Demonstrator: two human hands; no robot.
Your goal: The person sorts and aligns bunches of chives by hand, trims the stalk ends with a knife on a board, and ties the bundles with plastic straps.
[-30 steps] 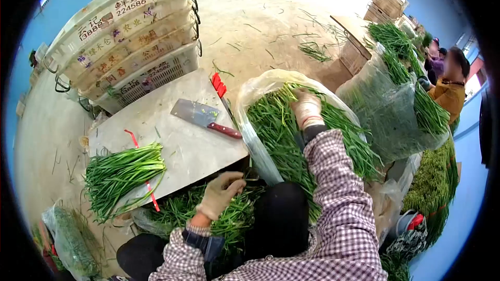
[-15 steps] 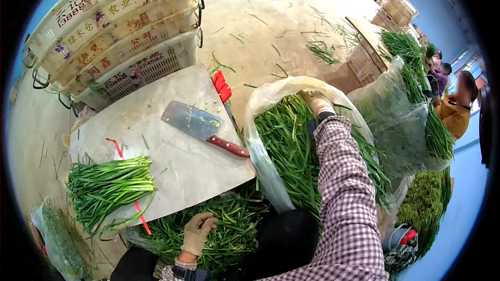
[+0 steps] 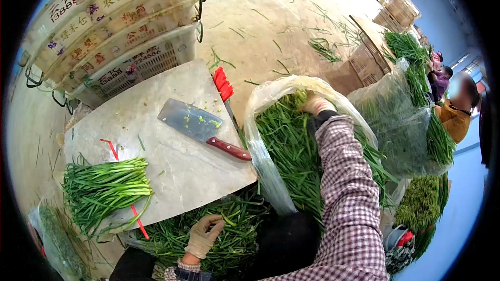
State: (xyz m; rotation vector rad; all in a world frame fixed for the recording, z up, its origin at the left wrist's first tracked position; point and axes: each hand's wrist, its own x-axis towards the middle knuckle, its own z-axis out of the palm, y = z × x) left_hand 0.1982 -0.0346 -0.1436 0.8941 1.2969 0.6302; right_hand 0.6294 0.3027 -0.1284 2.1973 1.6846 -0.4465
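head view: right hand [image 3: 315, 105] is in the plastic bag [image 3: 272, 179] of greens [image 3: 286, 135] right of centre, can't tell if it's gripping any. left hand [image 3: 203, 238] is loosely curled, thumb slightly apart, over the leafy pile [image 3: 238, 229], bottom centre. a bunch [image 3: 107, 190] lies on the board [image 3: 182, 187] at left.
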